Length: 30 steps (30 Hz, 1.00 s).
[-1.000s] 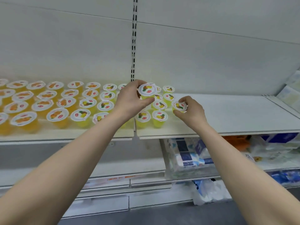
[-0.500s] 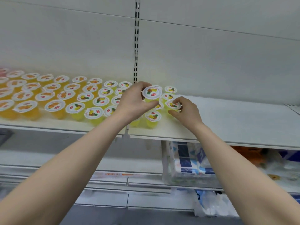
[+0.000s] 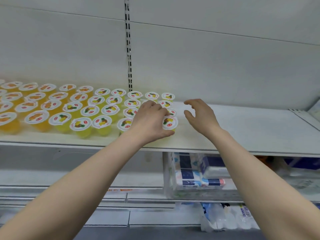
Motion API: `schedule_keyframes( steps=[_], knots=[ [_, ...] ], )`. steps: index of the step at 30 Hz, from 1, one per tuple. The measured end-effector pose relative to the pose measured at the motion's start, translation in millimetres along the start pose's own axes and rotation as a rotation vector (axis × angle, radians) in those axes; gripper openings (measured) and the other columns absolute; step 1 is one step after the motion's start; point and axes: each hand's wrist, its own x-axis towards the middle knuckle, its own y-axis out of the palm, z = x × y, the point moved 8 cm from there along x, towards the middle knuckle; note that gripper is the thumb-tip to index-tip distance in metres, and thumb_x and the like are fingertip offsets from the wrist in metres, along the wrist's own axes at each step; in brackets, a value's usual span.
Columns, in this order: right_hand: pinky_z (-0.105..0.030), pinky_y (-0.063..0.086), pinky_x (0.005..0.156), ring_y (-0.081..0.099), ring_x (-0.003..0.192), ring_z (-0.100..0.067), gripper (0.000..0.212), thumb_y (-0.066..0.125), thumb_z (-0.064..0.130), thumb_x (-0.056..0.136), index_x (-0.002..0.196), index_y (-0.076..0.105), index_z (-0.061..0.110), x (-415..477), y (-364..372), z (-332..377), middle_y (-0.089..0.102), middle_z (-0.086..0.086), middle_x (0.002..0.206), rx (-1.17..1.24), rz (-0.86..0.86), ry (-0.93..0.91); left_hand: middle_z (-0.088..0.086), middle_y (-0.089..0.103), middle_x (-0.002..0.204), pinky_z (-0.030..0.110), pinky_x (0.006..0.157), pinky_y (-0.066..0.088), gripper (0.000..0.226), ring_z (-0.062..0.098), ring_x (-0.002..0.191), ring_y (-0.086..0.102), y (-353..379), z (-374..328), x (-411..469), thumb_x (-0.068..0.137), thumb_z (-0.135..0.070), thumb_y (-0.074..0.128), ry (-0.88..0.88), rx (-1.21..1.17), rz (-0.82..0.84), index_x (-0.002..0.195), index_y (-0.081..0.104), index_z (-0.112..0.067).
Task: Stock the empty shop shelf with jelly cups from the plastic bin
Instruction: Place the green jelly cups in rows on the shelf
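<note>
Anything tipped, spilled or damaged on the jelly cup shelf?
Nothing stands out. The jelly cups all stand upright, lids up, in fairly even rows, with no spill on the shelf. The left hand grips the front cup at the rows' right end; the right hand is open, holding nothing.

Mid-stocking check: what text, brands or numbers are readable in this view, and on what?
"4500", sideways, digits unsure: on the clear plastic pack, bottom right.
Jelly cup lids: red oval logos, too blurred to read.
Tissue packs: print too blurred to read.
Shelf-edge strip: orange marks, unreadable.
</note>
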Motion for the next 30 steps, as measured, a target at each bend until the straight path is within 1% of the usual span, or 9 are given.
schedule_keyframes(
  steps=[3,5,7,14,19,24,27,30],
  knots=[
    [-0.028,0.039,0.096,0.053,0.119,-0.018,0.034,0.054,0.025,0.096,0.129,0.057,0.018,0,-1,-1,0.055,0.001,0.132,-0.013,-0.011,-0.010,-0.002,0.060,0.118,0.035,0.102,0.030,0.066,0.025,0.120,0.041,12,-3,-1,0.071,-0.067,0.062,-0.010,0.072,0.039,0.121,0.062,-0.025],
    [-0.027,0.037,0.096,0.052,0.120,-0.018,0.034,0.054,0.025,0.096,0.130,0.057,0.017,1,-1,-1,0.055,0.001,0.133,-0.028,-0.015,-0.024,-0.002,0.060,0.120,0.035,0.104,0.028,0.067,0.025,0.121,0.039,14,-4,-2,0.072,-0.069,0.060,-0.029,0.101,0.029,0.122,0.062,-0.024],
    [-0.027,0.036,0.096,0.050,0.122,-0.019,0.035,0.053,0.026,0.097,0.131,0.057,0.017,3,-1,1,0.055,0.000,0.134,-0.036,-0.016,-0.035,-0.001,0.061,0.119,0.035,0.104,0.028,0.068,0.026,0.121,0.039,14,-4,-2,0.073,-0.071,0.058,-0.043,0.116,0.017,0.121,0.063,-0.023],
    [-0.034,0.036,0.103,0.047,0.126,-0.023,0.040,0.051,0.029,0.098,0.136,0.053,0.015,9,-1,10,0.053,-0.003,0.138,-0.079,0.002,-0.074,-0.001,0.060,0.121,0.036,0.106,0.028,0.072,0.026,0.121,0.040,16,-3,-2,0.074,-0.074,0.057,-0.056,0.130,0.044,0.123,0.062,-0.022],
    [-0.038,0.038,0.104,0.047,0.126,-0.026,0.041,0.050,0.031,0.099,0.137,0.052,0.015,9,-1,20,0.053,-0.005,0.139,-0.108,0.017,-0.121,-0.001,0.058,0.127,0.036,0.105,0.031,0.075,0.025,0.126,0.039,8,0,-7,0.074,-0.074,0.057,-0.055,0.077,0.017,0.129,0.059,-0.022],
    [-0.041,0.036,0.101,0.048,0.122,-0.030,0.042,0.048,0.034,0.100,0.138,0.050,0.017,10,2,44,0.054,-0.006,0.137,-0.192,0.043,-0.240,0.002,0.061,0.123,0.035,0.100,0.035,0.065,0.026,0.121,0.045,-15,17,-19,0.082,-0.067,0.053,-0.092,0.040,-0.075,0.125,0.062,-0.020],
    [-0.042,0.037,0.099,0.050,0.119,-0.031,0.042,0.048,0.034,0.100,0.137,0.051,0.016,10,6,66,0.055,-0.008,0.134,-0.227,0.043,-0.327,0.004,0.059,0.126,0.035,0.101,0.036,0.057,0.026,0.124,0.044,-33,37,-33,0.086,-0.058,0.056,-0.127,0.046,-0.126,0.129,0.058,-0.019],
    [-0.044,0.041,0.092,0.054,0.112,-0.036,0.040,0.050,0.032,0.099,0.133,0.055,0.012,9,9,95,0.059,-0.011,0.127,-0.239,0.019,-0.423,0.005,0.057,0.129,0.036,0.103,0.035,0.053,0.028,0.125,0.044,-53,61,-51,0.089,-0.051,0.057,-0.161,0.064,-0.170,0.130,0.057,-0.018]
  ],
)
